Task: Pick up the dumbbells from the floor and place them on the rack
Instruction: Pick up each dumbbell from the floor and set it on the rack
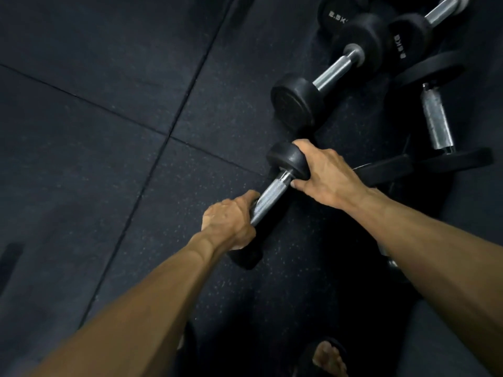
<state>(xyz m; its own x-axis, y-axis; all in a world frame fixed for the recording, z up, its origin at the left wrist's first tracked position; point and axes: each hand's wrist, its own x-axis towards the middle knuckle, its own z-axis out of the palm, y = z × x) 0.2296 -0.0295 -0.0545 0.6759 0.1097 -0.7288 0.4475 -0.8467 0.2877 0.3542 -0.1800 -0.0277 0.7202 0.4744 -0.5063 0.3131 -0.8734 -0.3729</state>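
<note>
Reaching down from the bottom edge, both bare forearms stretch toward a dumbbell (272,198) lying on the dark rubber floor (81,131) near the centre of the view. Its axis runs from about 7 o'clock to 1 o'clock. The left hand (228,220) comes in from 7 o'clock, knuckles up, its fingers (249,198) curled closed around the lower part of the knurled steel handle, just above the near black head. The right hand (325,175) comes in from 4 o'clock, wrist straight, palm draped over the far head, fingers hooked over its top rim and thumb tucked under beside the handle collar. A second dumbbell (326,77) lies at 1 o'clock, apart from the held one. More dumbbells (408,34) crowd the upper right corner, one marked 2.5 KG. A larger dumbbell (436,118) sits at 3 o'clock. A foot (328,357) shows at 6 o'clock.
</note>
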